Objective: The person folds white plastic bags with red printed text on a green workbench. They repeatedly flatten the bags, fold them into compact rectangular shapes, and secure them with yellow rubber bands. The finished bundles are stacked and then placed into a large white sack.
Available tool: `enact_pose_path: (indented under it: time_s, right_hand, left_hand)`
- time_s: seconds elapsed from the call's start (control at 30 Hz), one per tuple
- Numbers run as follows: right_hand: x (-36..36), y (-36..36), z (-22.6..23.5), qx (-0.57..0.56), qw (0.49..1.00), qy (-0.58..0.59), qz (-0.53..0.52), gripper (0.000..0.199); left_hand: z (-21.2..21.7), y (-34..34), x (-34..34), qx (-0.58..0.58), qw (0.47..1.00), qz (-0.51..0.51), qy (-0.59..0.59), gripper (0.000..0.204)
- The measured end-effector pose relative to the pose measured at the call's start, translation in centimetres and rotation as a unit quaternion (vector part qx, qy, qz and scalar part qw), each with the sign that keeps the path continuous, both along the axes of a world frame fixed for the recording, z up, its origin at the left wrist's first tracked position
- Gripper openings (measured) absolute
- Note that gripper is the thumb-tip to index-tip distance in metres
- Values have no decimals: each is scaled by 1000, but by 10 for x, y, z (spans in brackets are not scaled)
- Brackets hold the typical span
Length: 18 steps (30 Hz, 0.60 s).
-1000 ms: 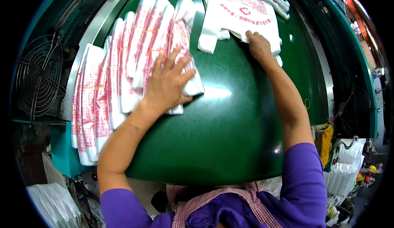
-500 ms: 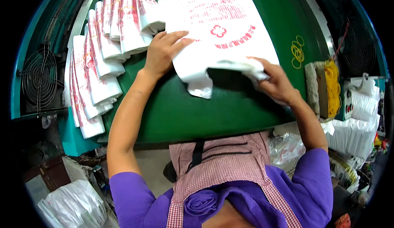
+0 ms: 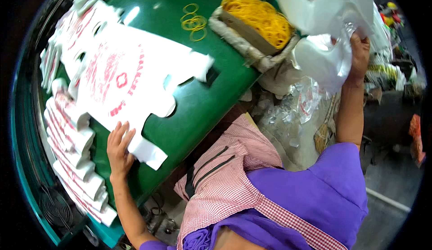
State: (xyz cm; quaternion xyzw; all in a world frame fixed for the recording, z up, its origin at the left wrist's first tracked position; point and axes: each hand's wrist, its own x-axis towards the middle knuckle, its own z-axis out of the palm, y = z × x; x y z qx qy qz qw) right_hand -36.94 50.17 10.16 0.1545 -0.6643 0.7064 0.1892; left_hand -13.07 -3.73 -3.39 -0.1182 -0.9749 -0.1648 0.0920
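A flat white plastic carrier bag [image 3: 135, 77] with red print lies on the green table, its cut-out handles toward me. My left hand [image 3: 119, 150] rests at its lower left edge, fingers stretched out and touching the bag. Out past the table on the right, my right hand [image 3: 358, 54] is closed on a crumpled, translucent white piece of plastic film [image 3: 326, 61]. Part of the film hides the fingertips. Rolled white bags with red print [image 3: 74, 137] lie overlapping in a row left of the flat bag.
A box of yellow rubber bands [image 3: 258, 16] stands at the table's right edge. Several loose rubber bands [image 3: 194, 24] lie on the green tabletop [image 3: 220, 95] beside it. Clear plastic scraps [image 3: 294, 106] are below the edge. A wire fan guard [image 3: 56, 207] is at lower left.
The view has turned right. My right hand has left the bag's handle area and swung out past the table, now holding plastic film. My left hand has shifted to the bag's lower edge.
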Motion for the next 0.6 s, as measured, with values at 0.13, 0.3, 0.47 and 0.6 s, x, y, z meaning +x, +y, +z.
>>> enact_pose_path:
  time_s: [0.13,0.3,0.47,0.6]
  right_hand:
    - [-47,78,-18,-70,975,96,-188,21]
    - [-109,109,-83,47,859,160,-483,23]
    - [-180,160,-254,377,807,-31,-453,33]
    - [-170,127,-365,656,696,-274,-101,34]
  left_hand:
    - [24,24,-5,-48,996,17,-74,48]
    - [19,47,-1,-41,998,9,-44,35]
    - [11,55,13,-45,997,46,-49,29]
    - [19,63,30,-43,989,107,-88,29]
